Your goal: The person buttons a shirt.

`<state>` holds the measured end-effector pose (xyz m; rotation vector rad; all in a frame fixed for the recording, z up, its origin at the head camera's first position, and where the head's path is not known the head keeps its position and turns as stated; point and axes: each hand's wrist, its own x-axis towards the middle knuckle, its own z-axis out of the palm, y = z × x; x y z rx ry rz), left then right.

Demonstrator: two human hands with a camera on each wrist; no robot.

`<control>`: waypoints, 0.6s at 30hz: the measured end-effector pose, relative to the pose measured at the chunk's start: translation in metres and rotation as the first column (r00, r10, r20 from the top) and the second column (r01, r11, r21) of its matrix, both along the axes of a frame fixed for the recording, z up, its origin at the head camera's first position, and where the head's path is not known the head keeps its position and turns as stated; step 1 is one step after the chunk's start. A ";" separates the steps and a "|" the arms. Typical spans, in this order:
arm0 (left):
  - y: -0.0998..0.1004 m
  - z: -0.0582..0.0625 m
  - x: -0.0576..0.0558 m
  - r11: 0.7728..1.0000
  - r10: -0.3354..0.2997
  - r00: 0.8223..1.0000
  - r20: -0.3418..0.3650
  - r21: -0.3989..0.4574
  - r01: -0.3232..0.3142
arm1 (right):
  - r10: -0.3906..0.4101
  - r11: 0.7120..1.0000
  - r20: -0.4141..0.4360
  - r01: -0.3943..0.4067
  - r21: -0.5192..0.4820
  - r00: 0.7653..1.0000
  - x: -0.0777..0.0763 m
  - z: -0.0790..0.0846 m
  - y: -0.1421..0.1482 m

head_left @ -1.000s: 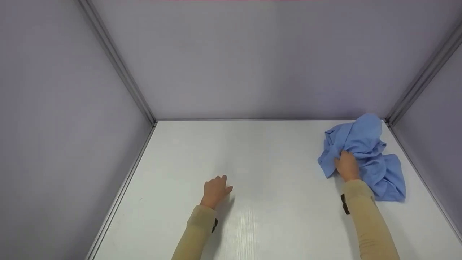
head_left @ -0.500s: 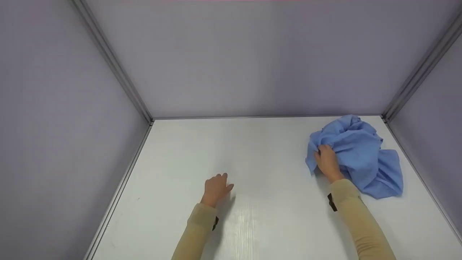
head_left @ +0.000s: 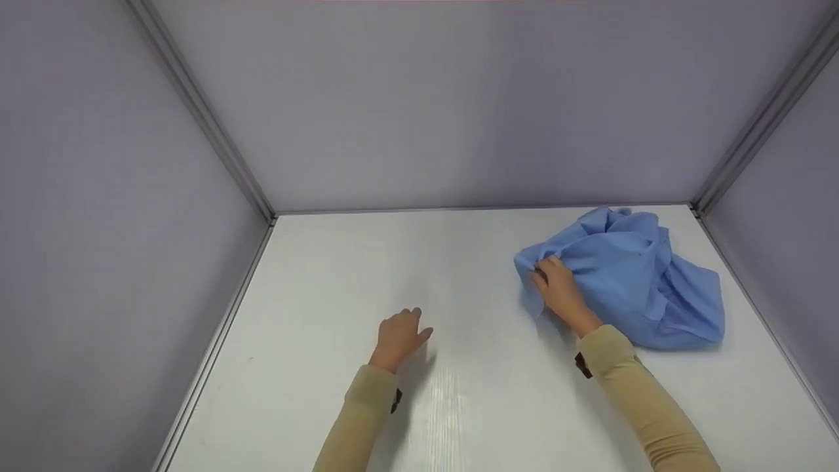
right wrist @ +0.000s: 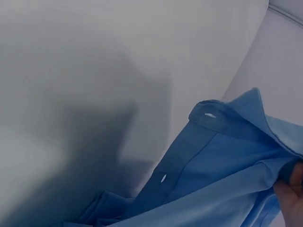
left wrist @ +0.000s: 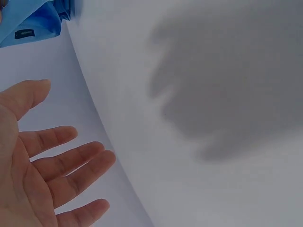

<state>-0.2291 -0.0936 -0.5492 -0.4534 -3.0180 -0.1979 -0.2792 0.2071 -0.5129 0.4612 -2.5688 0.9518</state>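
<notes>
A crumpled blue button-up shirt lies toward the back right of the white table. My right hand pinches its left part, near the collar. The right wrist view shows the shirt's placket with buttonholes, a collar point, and the thumb and fingers gripping a fold at the right edge. My left hand hovers over the table left of the shirt, fingers relaxed and apart, holding nothing. In the left wrist view its spread fingers show, with part of the shirt and a small dark label at top left.
The white table is bounded by a grey back wall and side panels, with metal profiles in the corners. The shirt's right end lies close to the right panel. Both hands cast shadows on the table.
My right hand has moved left, pulling the shirt's near-collar part with it, so the shirt is spread wider. The left hand has shifted slightly right and forward.
</notes>
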 end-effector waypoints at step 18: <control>0.037 0.023 -0.010 0.986 -0.066 0.982 -0.175 0.143 0.092 | 0.359 0.921 -0.102 -0.370 -0.119 0.928 0.041 0.040 -0.054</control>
